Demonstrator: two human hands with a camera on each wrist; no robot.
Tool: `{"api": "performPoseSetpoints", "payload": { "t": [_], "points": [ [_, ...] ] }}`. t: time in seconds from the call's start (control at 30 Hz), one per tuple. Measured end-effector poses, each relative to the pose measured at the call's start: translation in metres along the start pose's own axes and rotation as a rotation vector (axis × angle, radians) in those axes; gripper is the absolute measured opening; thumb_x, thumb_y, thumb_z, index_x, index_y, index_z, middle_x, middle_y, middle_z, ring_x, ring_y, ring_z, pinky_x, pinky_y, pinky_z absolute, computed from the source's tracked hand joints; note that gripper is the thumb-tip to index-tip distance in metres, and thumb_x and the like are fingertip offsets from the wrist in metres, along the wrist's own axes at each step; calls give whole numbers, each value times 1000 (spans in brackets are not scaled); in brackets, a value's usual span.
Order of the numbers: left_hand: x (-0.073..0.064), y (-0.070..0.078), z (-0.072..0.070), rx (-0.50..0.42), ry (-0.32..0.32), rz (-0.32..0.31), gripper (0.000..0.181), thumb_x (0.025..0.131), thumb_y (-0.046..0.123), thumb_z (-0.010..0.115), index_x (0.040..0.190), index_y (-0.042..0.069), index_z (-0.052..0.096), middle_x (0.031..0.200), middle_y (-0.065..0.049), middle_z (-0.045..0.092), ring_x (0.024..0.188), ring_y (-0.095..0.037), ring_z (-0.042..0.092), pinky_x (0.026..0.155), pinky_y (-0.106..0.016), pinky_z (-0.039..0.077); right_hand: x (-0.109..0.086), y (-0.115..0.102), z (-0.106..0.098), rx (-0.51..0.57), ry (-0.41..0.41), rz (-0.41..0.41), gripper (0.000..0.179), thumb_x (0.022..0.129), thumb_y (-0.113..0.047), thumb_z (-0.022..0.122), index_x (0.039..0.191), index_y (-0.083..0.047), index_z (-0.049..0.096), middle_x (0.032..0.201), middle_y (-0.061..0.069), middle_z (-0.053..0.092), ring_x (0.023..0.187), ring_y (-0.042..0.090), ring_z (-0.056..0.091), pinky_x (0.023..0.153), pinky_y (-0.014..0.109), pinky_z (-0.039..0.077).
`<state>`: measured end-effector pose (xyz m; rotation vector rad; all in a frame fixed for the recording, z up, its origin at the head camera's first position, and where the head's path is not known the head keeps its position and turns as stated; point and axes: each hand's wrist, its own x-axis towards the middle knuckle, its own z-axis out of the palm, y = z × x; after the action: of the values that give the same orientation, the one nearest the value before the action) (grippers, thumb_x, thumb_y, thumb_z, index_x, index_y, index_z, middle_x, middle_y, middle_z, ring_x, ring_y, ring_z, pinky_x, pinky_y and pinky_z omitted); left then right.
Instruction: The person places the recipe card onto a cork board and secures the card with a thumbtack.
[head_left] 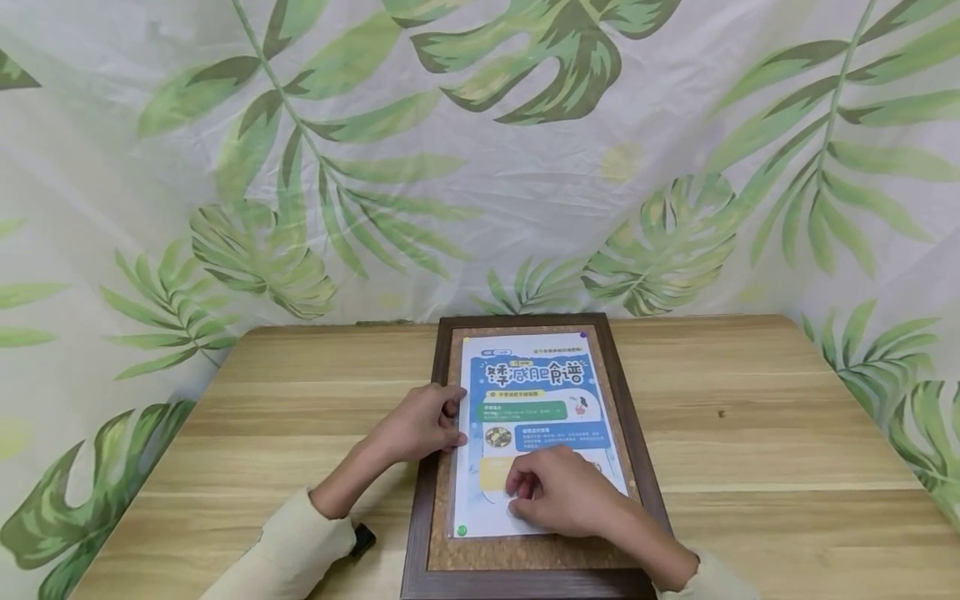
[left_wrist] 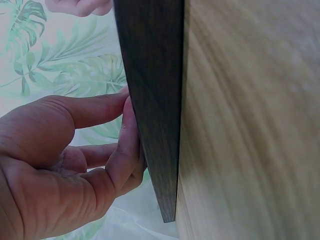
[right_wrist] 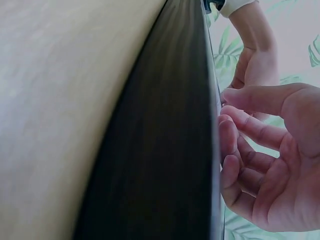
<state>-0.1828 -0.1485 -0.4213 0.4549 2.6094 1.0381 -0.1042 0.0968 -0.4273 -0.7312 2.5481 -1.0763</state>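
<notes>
A printed poster (head_left: 540,408) with blue, green and yellow blocks lies on a cork board (head_left: 517,554) in a dark wooden frame (head_left: 633,417). Pins mark its corners: a yellow pin (head_left: 466,339), a purple pin (head_left: 582,335) and a green pin (head_left: 462,530). My right forearm covers the lower right corner. At the poster's left edge, my left hand (head_left: 423,422) rests its thumb and fingertips, spread slightly apart. My right hand (head_left: 562,492) is low over the poster's lower part, fingers loosely bent, thumb near the index finger. No held object shows in the right wrist view, where the frame's side (right_wrist: 160,140) hides the contact.
The framed board lies on a wood-grain table (head_left: 750,433), its far end near the table's back edge. Behind hangs a leaf-print cloth (head_left: 525,192). A small black object (head_left: 363,540) shows beside the left sleeve (head_left: 300,537).
</notes>
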Motion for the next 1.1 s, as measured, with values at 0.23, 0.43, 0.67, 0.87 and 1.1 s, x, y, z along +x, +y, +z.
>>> {"api": "performPoseSetpoints", "payload": {
  "t": [0.23, 0.43, 0.67, 0.87, 1.1],
  "points": [
    [2, -1, 0, 9, -3, -2, 67, 88, -6, 84, 148, -11, 56, 107, -14, 62, 74, -10, 69, 60, -23, 60, -6, 5, -7, -1, -3, 18, 13, 89, -12, 85, 87, -19, 75, 75, -12, 66, 69, 2, 58, 64, 21, 50],
    [2, 0, -1, 11, -6, 1, 67, 88, -6, 83, 149, -11, 55, 105, -13, 61, 74, -10, 68, 60, -24, 59, -8, 6, -10, -1, -6, 14, 12, 89, -12, 85, 88, -17, 75, 76, -11, 66, 69, 2, 58, 64, 21, 51],
    [-1, 1, 0, 12, -6, -7, 68, 88, -6, 84, 150, -11, 54, 107, -13, 62, 77, -10, 67, 61, -24, 59, -13, 8, -12, -12, 12, 42, 12, 88, -12, 86, 88, -18, 76, 75, -11, 66, 69, 3, 58, 64, 22, 50],
    [-1, 1, -1, 12, -5, 6, 69, 88, -6, 84, 150, -12, 54, 106, -13, 62, 77, -11, 66, 62, -25, 59, -19, 15, -18, -36, 47, 55, 13, 88, -13, 86, 88, -20, 76, 76, -12, 66, 71, 3, 58, 65, 22, 50],
    [0, -1, -1, 5, -18, 16, 68, 89, -6, 82, 150, -12, 53, 105, -13, 61, 74, -10, 67, 61, -24, 59, -25, 25, -28, -47, 69, 66, 11, 90, -15, 84, 89, -22, 75, 78, -12, 66, 72, 2, 57, 66, 21, 49]
  ]
}}
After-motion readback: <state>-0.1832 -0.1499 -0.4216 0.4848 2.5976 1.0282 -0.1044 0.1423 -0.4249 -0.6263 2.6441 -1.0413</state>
